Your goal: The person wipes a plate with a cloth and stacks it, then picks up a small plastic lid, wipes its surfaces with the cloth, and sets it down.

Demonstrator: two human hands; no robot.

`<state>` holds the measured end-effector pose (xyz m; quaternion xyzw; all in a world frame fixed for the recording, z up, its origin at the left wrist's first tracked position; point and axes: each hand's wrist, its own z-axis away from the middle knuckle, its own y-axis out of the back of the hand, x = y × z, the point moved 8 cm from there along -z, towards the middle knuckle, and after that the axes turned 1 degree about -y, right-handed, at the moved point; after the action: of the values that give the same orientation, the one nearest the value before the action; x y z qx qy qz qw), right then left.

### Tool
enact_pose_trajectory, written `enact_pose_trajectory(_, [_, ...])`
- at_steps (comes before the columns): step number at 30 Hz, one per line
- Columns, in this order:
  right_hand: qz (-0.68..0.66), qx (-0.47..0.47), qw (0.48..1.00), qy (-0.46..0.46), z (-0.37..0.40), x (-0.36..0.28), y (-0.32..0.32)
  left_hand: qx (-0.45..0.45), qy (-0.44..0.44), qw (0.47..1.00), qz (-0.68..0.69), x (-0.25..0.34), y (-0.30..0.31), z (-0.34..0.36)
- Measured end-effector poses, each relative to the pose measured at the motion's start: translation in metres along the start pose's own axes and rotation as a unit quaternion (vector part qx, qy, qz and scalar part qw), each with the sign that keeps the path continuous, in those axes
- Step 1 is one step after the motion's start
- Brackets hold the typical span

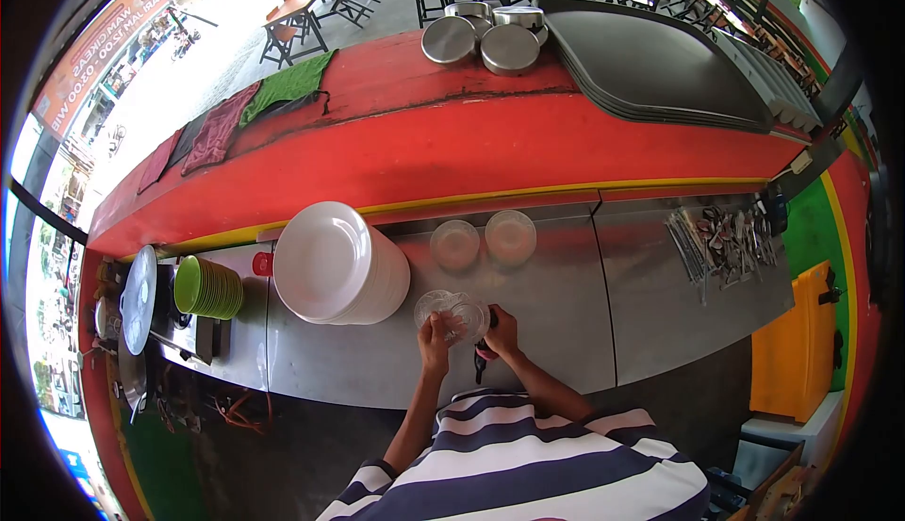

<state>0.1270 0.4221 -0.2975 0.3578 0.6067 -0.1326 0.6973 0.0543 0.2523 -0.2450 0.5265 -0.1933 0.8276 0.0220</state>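
Observation:
Over the steel counter [537, 351], both hands are at clear glass-like dishes. My left hand [434, 334] has its fingers closed at the near side of a clear round dish [431, 304]. A second clear dish [471, 314] overlaps it, and my right hand [502, 331] is closed at that one's right rim. A dark item with a pink part [483, 355] shows beside my right hand; I cannot tell what it is. Farther back on the counter stand two similar clear dishes [454, 246], side by side.
Left of my hands rises a stack of white plates [325, 262], then green bowls [207, 287] near a stove. Spoons and forks [726, 243] lie at the right. On the red ledge [471, 144] beyond are metal tins [450, 40], dark trays [650, 64] and cloths [287, 87].

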Motion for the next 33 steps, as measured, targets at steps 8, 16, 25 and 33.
enact_pose_trajectory(8, [0.010, -0.036, 0.998, 0.040, 0.000, -0.001, 0.009, -0.019, 0.026, 0.999, -0.004, -0.012, -0.002, -0.001])
enact_pose_trajectory(16, [-0.001, -0.030, 0.998, 0.059, 0.000, -0.002, 0.010, -0.006, 0.028, 1.000, -0.008, -0.009, 0.009, 0.008])
enact_pose_trajectory(25, [0.011, -0.002, 0.997, 0.073, 0.002, -0.005, 0.012, -0.006, 0.027, 1.000, 0.010, -0.016, 0.022, 0.017])
enact_pose_trajectory(33, [-0.002, -0.007, 0.998, 0.056, 0.001, -0.002, 0.010, 0.001, 0.032, 0.999, 0.025, -0.021, 0.031, 0.018])
